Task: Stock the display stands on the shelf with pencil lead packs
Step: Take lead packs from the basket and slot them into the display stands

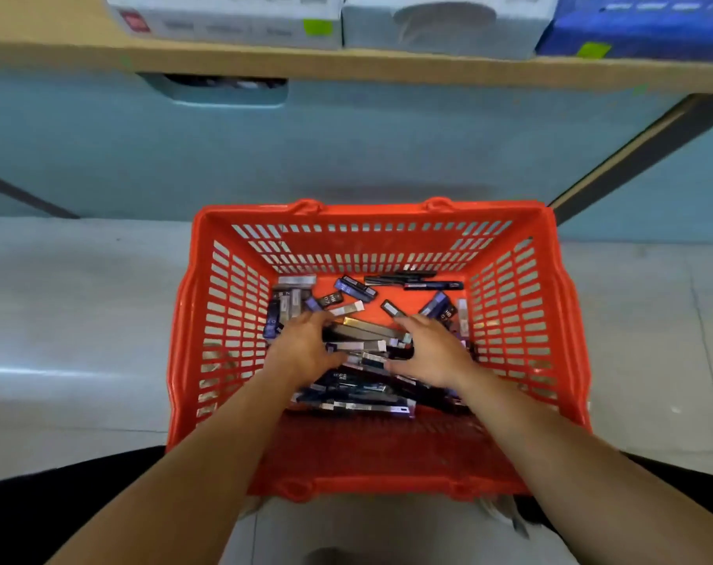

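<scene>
A red plastic basket (522,303) stands on the floor below me, holding several slim pencil lead packs (354,288) in black, blue and silver, lying loose in a heap. Both my hands reach down into it. My left hand (305,348) grips the left end of a bunch of packs (367,334) in the middle of the heap. My right hand (432,352) closes on the right end of the same bunch, thumb underneath. Lower packs are partly hidden under my hands. No display stand is in view.
A wooden shelf edge (387,67) runs across the top, with white boxes (232,18) and a blue box (640,30) on it. Below it is a pale blue cabinet front (346,148) with a recessed handle. Grey floor tiles (81,320) surround the basket.
</scene>
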`<state>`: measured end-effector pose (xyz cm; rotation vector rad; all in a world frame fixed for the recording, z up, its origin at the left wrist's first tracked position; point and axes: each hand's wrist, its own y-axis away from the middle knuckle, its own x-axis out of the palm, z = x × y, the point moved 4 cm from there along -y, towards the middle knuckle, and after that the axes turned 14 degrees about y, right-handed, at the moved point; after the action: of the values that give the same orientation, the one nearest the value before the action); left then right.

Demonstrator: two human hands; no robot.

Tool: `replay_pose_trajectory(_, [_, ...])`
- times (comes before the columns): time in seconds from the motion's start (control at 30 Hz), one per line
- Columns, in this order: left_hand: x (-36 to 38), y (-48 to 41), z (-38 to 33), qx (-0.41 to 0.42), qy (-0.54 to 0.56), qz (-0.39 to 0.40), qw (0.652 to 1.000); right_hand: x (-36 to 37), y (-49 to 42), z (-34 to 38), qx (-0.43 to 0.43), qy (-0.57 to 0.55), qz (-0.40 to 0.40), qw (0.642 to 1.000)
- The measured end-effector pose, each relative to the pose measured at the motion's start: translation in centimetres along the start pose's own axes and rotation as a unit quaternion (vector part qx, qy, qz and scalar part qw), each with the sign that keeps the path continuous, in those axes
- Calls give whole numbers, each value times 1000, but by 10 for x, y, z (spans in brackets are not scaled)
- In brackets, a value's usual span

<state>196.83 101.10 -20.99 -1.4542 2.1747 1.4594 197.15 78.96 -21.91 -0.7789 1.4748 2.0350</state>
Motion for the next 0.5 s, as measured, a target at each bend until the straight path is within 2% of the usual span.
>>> replay_pose_trajectory(0.1, [3, -15, 20, -4, 17, -8, 1000, 19, -24, 9, -19, 13, 23, 999])
replay_pose_trajectory(0.27, [4, -26, 49, -24, 69, -11, 997, 26, -47, 24, -42, 103, 6, 994])
replay_pose_trajectory(0.5, [8, -28, 47, -35, 94, -16, 995, 27, -66, 42, -48, 127, 53, 989])
